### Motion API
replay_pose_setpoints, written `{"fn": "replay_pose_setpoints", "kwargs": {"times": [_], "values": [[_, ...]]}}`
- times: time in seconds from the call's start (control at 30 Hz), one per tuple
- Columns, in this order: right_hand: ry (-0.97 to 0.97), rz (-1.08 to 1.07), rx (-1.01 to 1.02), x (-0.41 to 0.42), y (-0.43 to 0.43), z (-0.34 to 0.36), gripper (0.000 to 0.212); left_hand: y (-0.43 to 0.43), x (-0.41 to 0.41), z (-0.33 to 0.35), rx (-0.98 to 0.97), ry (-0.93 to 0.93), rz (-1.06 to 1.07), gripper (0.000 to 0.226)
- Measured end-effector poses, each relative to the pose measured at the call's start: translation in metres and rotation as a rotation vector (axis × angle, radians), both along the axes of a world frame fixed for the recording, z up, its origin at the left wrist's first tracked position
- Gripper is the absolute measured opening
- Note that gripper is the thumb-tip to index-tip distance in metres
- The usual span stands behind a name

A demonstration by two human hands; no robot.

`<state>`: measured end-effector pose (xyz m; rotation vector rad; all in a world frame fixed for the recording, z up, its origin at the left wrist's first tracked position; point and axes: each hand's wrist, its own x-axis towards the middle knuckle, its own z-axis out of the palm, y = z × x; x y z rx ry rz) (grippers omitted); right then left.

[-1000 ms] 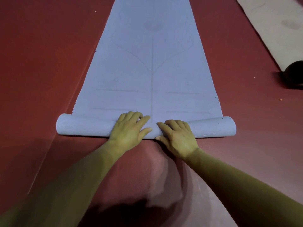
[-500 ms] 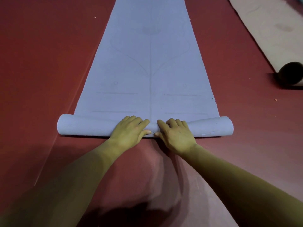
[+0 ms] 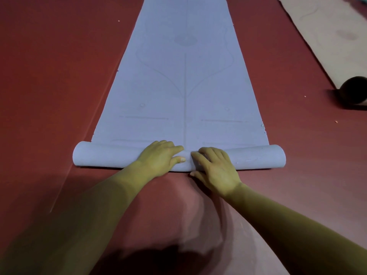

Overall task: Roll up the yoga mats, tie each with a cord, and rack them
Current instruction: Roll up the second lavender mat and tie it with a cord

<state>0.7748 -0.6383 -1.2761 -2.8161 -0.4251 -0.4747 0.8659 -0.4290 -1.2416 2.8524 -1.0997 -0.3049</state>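
A pale blue yoga mat (image 3: 184, 76) lies flat on the red floor and stretches away from me. Its near end is wound into a roll (image 3: 107, 155) lying crosswise in front of me. My left hand (image 3: 158, 157) sits on the middle of the roll, fingers draped over its top and thumb against its near side. Right beside it, my right hand (image 3: 215, 165) grips the roll the same way, with its thumb low at the floor side. The two hands nearly touch at the mat's centre line.
A beige mat (image 3: 325, 32) lies spread out at the far right, its near end curled into a dark-ended roll (image 3: 353, 90). Red floor (image 3: 49, 86) surrounds the blue mat on both sides. My shadow falls on the floor between my arms.
My fingers have drawn in from a wider spread and now wrap more closely over the roll. The roll has barely advanced; the view has shifted a little.
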Motion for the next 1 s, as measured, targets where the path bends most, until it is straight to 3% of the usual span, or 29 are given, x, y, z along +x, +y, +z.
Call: {"fn": "replay_pose_setpoints", "kwargs": {"times": [0.2, 0.43, 0.87, 1.0], "values": [[0.043, -0.018, -0.038, 0.014, -0.003, 0.003, 0.048, 0.009, -0.022, -0.016, -0.146, -0.281, 0.015, 0.058], [0.066, -0.039, -0.045, 0.016, -0.001, 0.001, 0.048, 0.013, -0.016, -0.020, -0.227, -0.238, -0.036, 0.054], [-0.025, -0.036, -0.061, 0.025, -0.007, -0.005, 0.055, 0.005, 0.020, 0.002, -0.168, 0.082, -0.045, 0.047], [0.003, -0.050, -0.070, 0.032, -0.008, -0.006, 0.053, 0.007, 0.012, 0.000, -0.174, -0.128, -0.028, 0.053]]}}
